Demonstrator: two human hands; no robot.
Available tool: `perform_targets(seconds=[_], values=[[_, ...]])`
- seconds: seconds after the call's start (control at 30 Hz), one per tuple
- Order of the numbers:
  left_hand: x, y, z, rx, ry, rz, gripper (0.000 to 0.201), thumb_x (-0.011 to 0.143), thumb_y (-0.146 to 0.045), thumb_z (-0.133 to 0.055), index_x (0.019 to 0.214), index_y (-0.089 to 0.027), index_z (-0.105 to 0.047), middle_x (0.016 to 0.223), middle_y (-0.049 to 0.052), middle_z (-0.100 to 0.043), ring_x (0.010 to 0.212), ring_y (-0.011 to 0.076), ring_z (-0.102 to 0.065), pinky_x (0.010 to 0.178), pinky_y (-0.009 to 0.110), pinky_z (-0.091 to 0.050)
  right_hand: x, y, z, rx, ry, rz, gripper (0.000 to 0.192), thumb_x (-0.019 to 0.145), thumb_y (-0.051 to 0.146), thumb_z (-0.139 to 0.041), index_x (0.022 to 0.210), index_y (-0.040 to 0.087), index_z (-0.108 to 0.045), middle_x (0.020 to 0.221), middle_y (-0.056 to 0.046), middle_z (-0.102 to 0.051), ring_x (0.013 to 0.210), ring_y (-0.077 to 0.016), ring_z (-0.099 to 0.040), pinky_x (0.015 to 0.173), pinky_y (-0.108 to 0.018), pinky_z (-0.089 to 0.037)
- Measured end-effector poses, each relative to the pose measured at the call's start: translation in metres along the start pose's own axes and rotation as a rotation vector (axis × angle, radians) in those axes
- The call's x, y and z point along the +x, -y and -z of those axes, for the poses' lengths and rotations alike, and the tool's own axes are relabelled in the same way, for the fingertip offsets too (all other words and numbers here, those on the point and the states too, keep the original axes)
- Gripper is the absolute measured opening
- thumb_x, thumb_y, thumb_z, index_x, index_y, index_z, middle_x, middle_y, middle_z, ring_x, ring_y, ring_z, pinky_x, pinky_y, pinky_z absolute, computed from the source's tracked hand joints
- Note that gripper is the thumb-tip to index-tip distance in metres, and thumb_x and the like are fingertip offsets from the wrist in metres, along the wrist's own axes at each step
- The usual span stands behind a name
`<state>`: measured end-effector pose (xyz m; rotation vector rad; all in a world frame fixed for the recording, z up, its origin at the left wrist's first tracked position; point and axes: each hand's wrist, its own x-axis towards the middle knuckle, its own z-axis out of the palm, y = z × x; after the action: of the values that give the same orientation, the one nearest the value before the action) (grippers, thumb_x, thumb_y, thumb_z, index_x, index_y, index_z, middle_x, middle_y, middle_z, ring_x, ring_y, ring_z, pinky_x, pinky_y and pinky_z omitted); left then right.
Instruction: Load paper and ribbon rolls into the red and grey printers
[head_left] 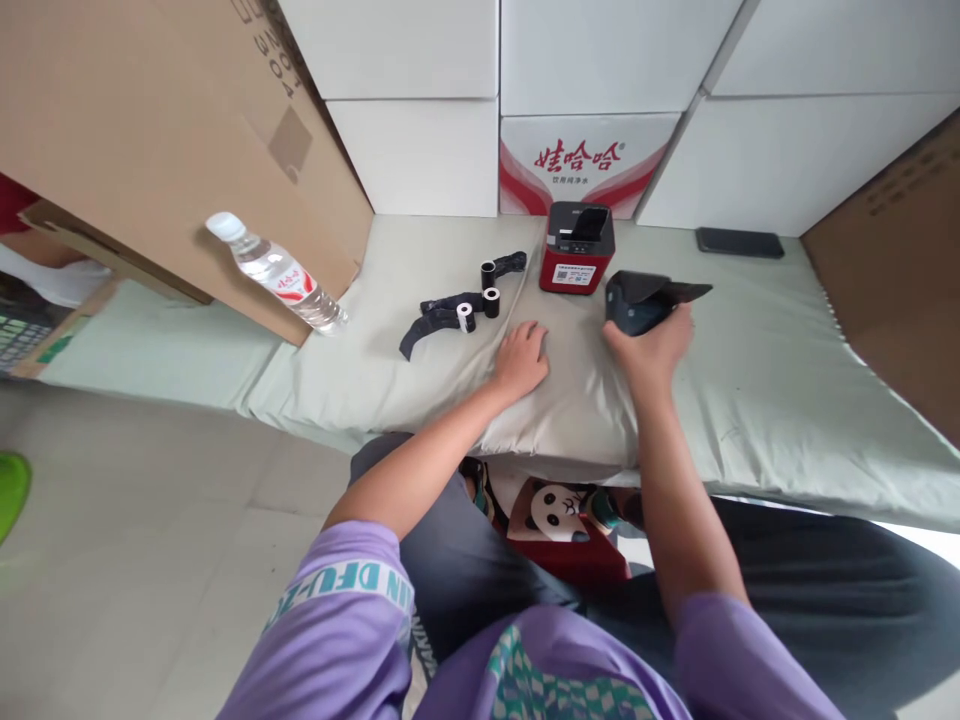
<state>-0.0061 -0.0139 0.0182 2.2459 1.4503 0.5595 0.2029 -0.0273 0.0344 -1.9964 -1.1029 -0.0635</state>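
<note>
My right hand [654,345] is closed round a dark boxy device [628,306] with a black flap-like piece sticking out at its top right. Fingers on its far side are partly hidden. My left hand [523,360] lies palm down on the pale green cloth [585,400], fingers a little apart and holding nothing. Just beyond it are three small black paper rolls [491,302] with light cores, their dark strips partly unwound. Between and behind my hands stands a red and black printer [576,250], a black strip showing at its top and a white label on its front.
A water bottle [277,275] stands at the left by a tall cardboard box [187,130]. White cartons [589,160] form a wall behind. A black phone [739,242] lies at the back right, near another cardboard box [900,250]. At far left another person's arm [37,248] shows.
</note>
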Motion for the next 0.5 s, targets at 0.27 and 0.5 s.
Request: perform_targets(seconds=[0.27,0.5], values=[[-0.001,-0.002,-0.005,0.115,0.005,-0.037,0.049,0.097,-0.017,-0.049,0.143,-0.015,-0.066,0.161,0.015,-0.056,0.144,0.0359,-0.054,0.12,0.054,-0.046,0.096,-0.02,-0.02,-0.079,0.001,-0.301,0.11,0.067,0.014,-0.088,0.162,-0.004,-0.034,0.155,-0.038,-0.051,0.147,-0.0411,-0.048,0.125,-0.05,-0.031],[0.003,0.006,-0.002,-0.062,0.003,-0.017,0.05,0.091,-0.014,-0.058,0.141,-0.015,-0.065,0.163,0.018,-0.053,0.148,0.0335,-0.054,0.126,0.051,-0.044,0.092,-0.02,-0.038,-0.013,-0.217,-0.142,0.118,0.066,0.026,-0.083,0.168,0.008,-0.025,0.16,-0.031,-0.039,0.149,-0.0466,-0.036,0.128,-0.068,-0.024]])
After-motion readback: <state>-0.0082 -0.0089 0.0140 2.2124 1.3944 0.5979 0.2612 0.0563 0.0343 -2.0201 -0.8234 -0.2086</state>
